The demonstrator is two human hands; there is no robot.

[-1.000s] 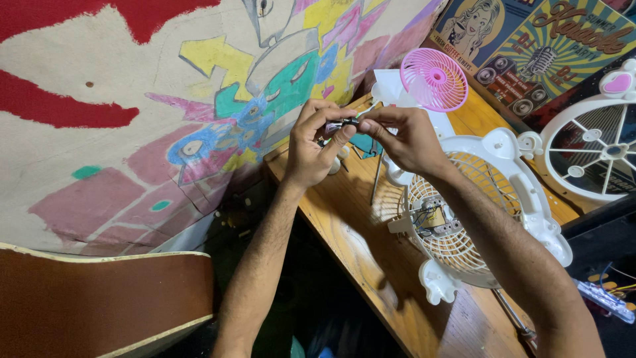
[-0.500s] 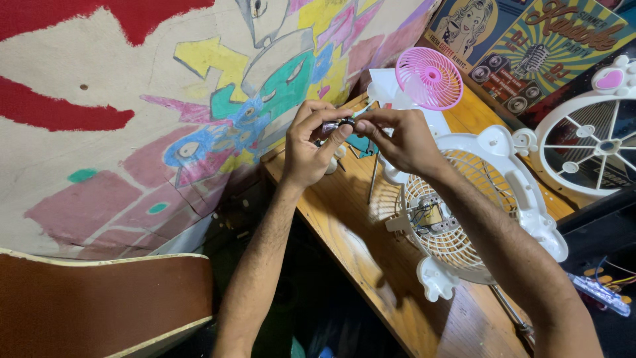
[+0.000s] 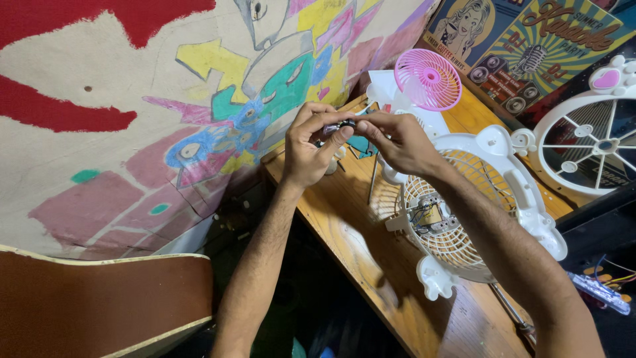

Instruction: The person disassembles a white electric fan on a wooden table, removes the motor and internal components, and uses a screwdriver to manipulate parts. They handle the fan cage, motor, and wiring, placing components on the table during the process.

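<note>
Pinching a small dark part (image 3: pixel 346 124) (fingertips closed): left hand (image 3: pixel 310 147), right hand (image 3: pixel 396 140).

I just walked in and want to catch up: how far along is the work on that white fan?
Done: the white fan housing lies opened on the wooden bench, its motor and wiring exposed; a separate white grille sits aside. In hand: left hand and right hand pinch a small dark part between the fingertips. Left: that part is not yet fitted and the housing remains open.
</note>
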